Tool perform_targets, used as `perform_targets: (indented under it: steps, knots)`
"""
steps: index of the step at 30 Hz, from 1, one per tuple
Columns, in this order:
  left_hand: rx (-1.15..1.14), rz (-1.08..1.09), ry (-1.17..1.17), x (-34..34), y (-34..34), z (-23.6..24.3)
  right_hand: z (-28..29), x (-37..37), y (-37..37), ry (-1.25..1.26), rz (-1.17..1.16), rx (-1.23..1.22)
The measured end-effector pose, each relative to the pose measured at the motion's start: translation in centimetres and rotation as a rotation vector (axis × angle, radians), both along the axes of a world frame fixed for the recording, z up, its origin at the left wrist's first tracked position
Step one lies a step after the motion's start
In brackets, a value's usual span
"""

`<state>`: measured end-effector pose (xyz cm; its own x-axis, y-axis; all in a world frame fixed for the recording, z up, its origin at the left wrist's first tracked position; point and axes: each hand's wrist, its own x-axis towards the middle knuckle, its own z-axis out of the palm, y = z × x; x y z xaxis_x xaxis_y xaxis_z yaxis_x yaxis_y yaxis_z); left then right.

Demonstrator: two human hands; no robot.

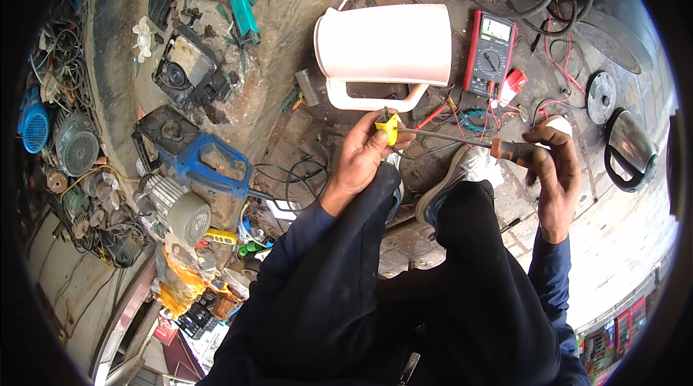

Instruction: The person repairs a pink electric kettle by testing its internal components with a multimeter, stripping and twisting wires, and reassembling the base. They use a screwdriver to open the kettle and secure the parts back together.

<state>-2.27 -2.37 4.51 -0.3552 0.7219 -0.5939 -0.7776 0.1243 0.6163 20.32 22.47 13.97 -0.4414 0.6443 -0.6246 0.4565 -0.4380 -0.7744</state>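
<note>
- Holding a yellow piece (392,130), the left grip (359,163) is pinched; the right grip (557,176) has a screwdriver (516,153) reaching it. That work looks unfinished.
- Far: a pink jug (382,43) on its side.
- Far right: a red meter (493,54).
- Left: a blue tool (218,183).
- A red probe (431,119) near the screwdriver might get in the way.

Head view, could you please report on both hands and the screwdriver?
Left hand gripping yellow piece. Right hand holding screwdriver, shaft pointing left to yellow piece. Pale jug lying just beyond left hand.
</note>
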Motion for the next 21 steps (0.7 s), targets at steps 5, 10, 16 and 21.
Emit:
perform_targets:
  steps: [5, 10, 16, 21]
  knots:
    - [-0.001, 0.014, -0.021, 0.0, 0.0, 0.0, 0.0, -0.2, -0.1, 0.056, 0.035, 0.026]
    - [0.006, 0.024, -0.05, -0.1, 0.0, -0.1, -0.4, -0.4, -0.3, 0.21, -0.03, 0.164]
    - [0.018, 0.026, -0.083, 0.0, -0.1, -0.3, -0.2, -1.0, -0.2, 0.13, -0.047, 0.142]
    - [0.005, 0.028, -0.083, 0.0, -0.3, -0.5, 0.3, -1.4, 0.2, -0.014, -0.05, -0.007]
